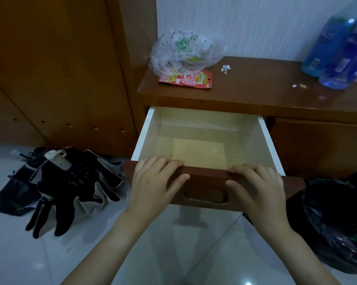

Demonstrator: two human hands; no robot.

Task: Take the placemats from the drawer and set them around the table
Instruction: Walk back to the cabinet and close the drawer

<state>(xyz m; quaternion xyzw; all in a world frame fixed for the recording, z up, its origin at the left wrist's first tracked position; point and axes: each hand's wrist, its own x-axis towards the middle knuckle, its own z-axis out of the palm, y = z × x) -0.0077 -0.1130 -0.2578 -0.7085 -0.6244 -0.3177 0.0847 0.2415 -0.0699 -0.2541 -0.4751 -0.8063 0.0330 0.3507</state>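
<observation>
Gripping rectangular wooden drawer (206, 178), left hand (153, 183), right hand (260, 189)

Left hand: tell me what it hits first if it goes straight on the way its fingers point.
The left hand grips the drawer front, fingers pointing into the open drawer. Nothing shows in the way; its back wall probably comes first, though depth is unclear.

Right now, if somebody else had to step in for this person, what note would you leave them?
Left hand: fingers hooked over the drawer front's top edge, thumb on its face.
Right hand: same grip, further right.
Drawer: pulled open; only a pale flat sheet shows on its floor, possibly a placemat; cannot tell.
Done: drawer open.
Left: lift out the placemats, set them round the table, which is out of view.
</observation>
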